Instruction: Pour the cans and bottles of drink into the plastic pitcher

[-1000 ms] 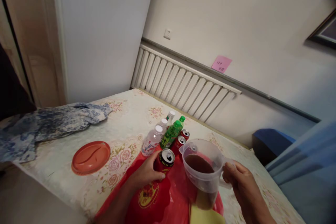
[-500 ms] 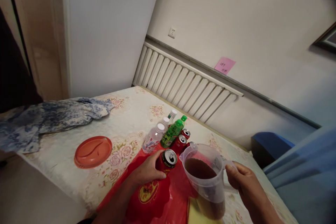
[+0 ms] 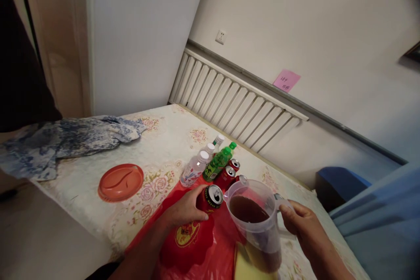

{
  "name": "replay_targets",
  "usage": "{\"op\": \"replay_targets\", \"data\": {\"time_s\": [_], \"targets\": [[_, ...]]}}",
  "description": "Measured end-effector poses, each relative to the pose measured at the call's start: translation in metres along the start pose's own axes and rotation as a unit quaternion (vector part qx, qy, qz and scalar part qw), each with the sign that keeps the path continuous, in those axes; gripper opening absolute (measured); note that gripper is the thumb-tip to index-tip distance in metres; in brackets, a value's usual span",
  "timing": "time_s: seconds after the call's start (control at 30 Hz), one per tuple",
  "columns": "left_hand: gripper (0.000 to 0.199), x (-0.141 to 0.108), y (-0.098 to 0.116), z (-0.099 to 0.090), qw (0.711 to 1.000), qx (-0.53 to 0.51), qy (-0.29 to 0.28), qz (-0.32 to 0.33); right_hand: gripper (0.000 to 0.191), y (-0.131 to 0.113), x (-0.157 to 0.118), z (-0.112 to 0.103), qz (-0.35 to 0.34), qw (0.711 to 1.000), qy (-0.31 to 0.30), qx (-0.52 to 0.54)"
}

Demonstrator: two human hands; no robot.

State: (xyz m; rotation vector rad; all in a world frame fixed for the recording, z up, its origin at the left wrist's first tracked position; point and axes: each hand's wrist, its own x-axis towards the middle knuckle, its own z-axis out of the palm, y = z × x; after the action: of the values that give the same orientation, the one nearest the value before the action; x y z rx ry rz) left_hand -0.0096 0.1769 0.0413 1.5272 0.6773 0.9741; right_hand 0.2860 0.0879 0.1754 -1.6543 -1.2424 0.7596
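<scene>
My left hand grips an opened red can that stands on a red plastic bag on the table. My right hand holds the handle of a clear plastic jug with brown liquid in it, just right of the can. Behind the can stand two more red cans, two green bottles and clear water bottles, packed close together.
A red lid lies on the floral tablecloth to the left. A blue patterned cloth is bunched at the far left edge. A radiator lines the wall behind. A blue box sits right of the table.
The view has drifted slightly, so everything sits a little further right in the picture. The jug has come a bit closer to the can. Both hands keep their grips.
</scene>
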Motion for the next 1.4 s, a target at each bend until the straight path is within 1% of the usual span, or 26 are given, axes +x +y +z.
{"op": "replay_targets", "data": {"time_s": [0.23,0.43,0.53,0.73,0.97,1.17,1.4], "targets": [[0.082,0.0016,-0.0023,0.0014,1.0,0.011,-0.002,-0.005,0.047,-0.0043,-0.002,0.0022,-0.002,1.0,0.007,-0.026],[0.086,0.0032,-0.0047,0.0017,0.999,0.03,-0.011,-0.022,0.047,-0.0058,0.0003,0.0012,-0.007,0.998,-0.012,-0.068],[0.085,0.0018,-0.0041,0.0015,0.999,0.03,-0.012,-0.02,0.049,-0.006,0.0014,0.0005,-0.008,0.996,-0.02,-0.086],[0.086,0.0,-0.0026,0.0004,0.999,0.032,-0.015,-0.002,0.047,-0.0045,0.0059,-0.0021,-0.002,0.994,-0.051,-0.093],[0.086,0.0012,-0.0046,-0.0008,0.999,0.038,-0.013,0.002,0.049,-0.0048,0.0072,-0.0028,-0.003,0.993,-0.06,-0.098],[0.087,0.0005,-0.0075,-0.0005,0.999,0.038,-0.014,-0.006,0.05,-0.0063,0.0074,-0.0008,-0.004,0.993,-0.063,-0.099],[0.083,-0.0002,-0.0065,-0.0001,0.998,0.056,-0.011,-0.031,0.05,-0.0094,0.0075,0.0004,-0.004,0.993,-0.059,-0.105]]}}
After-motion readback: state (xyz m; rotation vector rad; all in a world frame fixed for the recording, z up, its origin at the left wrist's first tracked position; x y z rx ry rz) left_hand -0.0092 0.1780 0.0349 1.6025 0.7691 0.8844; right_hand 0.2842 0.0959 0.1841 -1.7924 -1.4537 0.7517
